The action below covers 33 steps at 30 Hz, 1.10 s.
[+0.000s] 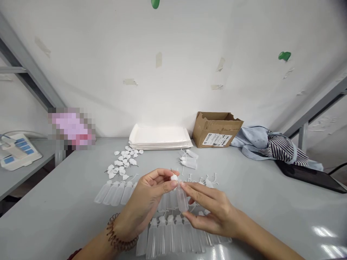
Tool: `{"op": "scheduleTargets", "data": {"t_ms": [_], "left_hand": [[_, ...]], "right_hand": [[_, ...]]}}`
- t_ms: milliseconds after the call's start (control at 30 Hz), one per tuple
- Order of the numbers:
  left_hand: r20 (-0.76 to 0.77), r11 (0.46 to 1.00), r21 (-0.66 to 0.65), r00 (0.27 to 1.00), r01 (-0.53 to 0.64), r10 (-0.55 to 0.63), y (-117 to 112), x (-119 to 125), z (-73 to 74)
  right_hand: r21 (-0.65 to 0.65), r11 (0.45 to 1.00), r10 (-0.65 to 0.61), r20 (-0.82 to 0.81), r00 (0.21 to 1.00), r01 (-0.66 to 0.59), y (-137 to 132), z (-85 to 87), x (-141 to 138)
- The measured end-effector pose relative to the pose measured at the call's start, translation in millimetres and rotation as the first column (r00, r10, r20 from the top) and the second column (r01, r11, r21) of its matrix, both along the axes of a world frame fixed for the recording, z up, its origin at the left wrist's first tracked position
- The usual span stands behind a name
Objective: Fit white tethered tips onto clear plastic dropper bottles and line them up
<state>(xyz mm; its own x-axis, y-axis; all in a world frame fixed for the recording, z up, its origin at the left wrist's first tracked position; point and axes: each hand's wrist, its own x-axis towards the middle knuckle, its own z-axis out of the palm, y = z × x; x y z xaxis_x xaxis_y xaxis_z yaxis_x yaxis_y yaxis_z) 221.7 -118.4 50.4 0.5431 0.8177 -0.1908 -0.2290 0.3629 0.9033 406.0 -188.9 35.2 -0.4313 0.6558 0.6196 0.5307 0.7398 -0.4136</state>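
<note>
Between my hands, over the middle of the table, is a small translucent squeeze bottle [182,199], slightly tilted. My left hand [154,191] pinches the white needle-tip cap [174,177] at the bottle's top. Fingers and thumb of my right hand [208,206] grip the bottle's side and base. Whether the cap is fully seated on the neck cannot be made out. Below my hands lie rows of similar bottles [170,234], partly hidden by my hands. Left of my left hand are more bottles [108,193] and a scatter of loose white caps [123,160].
White padded envelopes [159,135] are stacked against the wall, beside an open cardboard box [217,130]. Folded cloth [279,146] and a black flat device [311,177] lie at the right. A few bottles [189,162] rest behind my hands. A white device [20,151] sits far left.
</note>
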Motion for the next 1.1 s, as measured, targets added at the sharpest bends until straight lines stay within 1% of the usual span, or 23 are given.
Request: {"op": "scheduleTargets", "data": {"t_ms": [167,233,433,567,700,833,967,1100], "left_hand": [[0.078,0.997,-0.082,0.997,-0.001,0.007,-0.3,2.1,2.0],[0.086,0.995,-0.1,0.996,0.009,0.0,-0.7,2.7,2.6],[0.067,0.999,-0.034,0.997,0.025,-0.023,-1.0,1.8,3.5],[0.013,0.999,-0.002,0.999,0.037,-0.037,-1.5,-0.3,6.3],[-0.018,1.0,0.006,1.0,0.023,-0.023,-1.7,-0.3,8.4],[-0.015,1.0,0.027,1.0,0.005,-0.005,-0.7,0.9,5.8],[-0.027,0.998,0.063,0.999,-0.015,0.016,-0.7,0.6,2.8],[-0.061,0.994,0.107,0.998,-0.026,0.033,-2.8,0.3,4.0]], "right_hand": [[-0.026,1.0,0.0,-0.061,0.998,-0.002,0.4,0.5,-1.4],[-0.029,1.0,0.006,-0.081,0.997,-0.009,1.0,0.9,-2.6],[-0.058,0.998,0.026,-0.137,0.99,-0.034,0.9,1.6,-5.2],[-0.057,0.998,0.016,-0.159,0.987,-0.025,0.8,-0.5,-5.0],[-0.063,0.998,0.009,-0.178,0.984,-0.021,1.1,-2.6,-5.3],[-0.073,0.997,-0.002,-0.157,0.988,-0.01,1.0,-2.3,-6.0],[-0.141,0.99,-0.006,-0.12,0.993,-0.012,0.2,0.8,-6.9],[-0.229,0.973,-0.017,-0.204,0.979,-0.031,-1.4,7.0,-10.6]]}}
